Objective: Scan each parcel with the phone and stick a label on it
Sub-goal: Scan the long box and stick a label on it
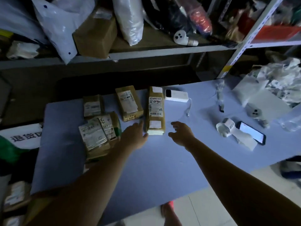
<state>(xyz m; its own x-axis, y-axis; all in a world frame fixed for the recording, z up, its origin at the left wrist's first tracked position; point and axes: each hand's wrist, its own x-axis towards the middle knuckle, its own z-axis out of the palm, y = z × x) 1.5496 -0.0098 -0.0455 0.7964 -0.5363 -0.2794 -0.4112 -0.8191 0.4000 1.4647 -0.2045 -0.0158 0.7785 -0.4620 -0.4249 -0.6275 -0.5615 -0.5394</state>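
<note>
Parcel (pixel 155 110) lies between both open hands.

A white power bank (pixel 176 95) lies on the blue table (pixel 146 168) below a cluttered shelf (pixel 162 50)

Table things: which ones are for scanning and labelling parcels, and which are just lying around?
For the job: long parcel, parcel beside it, small parcel, parcel pile, phone, handheld label printer.
Just lying about: power bank, crumpled bags, shelf bag.
</note>
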